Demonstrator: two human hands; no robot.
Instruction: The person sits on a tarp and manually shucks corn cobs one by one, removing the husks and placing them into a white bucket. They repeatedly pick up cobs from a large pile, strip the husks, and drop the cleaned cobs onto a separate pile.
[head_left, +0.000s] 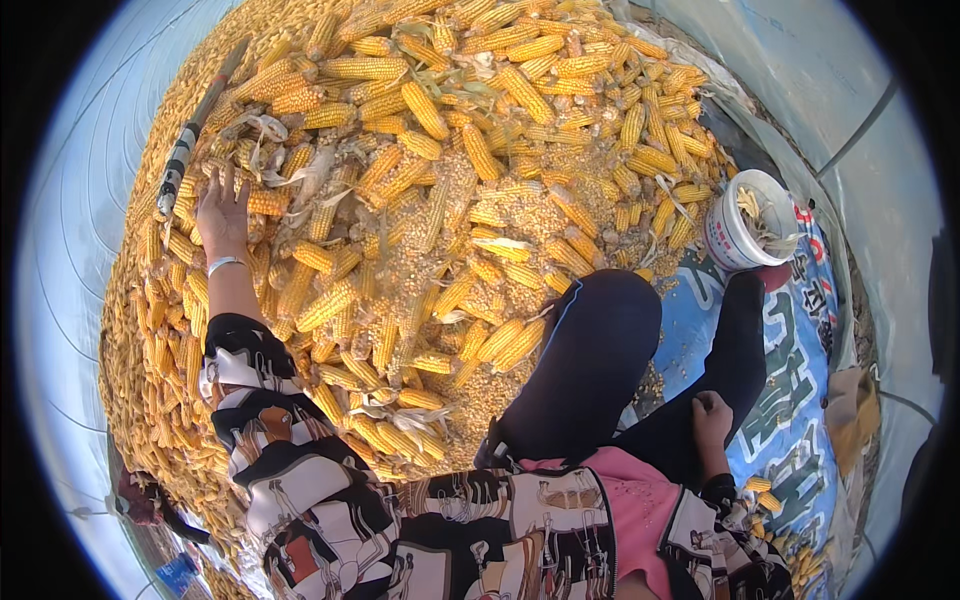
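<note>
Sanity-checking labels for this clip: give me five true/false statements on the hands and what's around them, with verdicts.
1. The left hand is stretched out over the corn. True.
2. The bucket is white, with pale scraps in it. True.
3. The right hand is inside the bucket. False: the right hand is down by the right leg, away from the bucket.
4. The striped pole lies to the right of the left hand. False: the pole lies to its left.
5. A band is on the left wrist. True.
</note>
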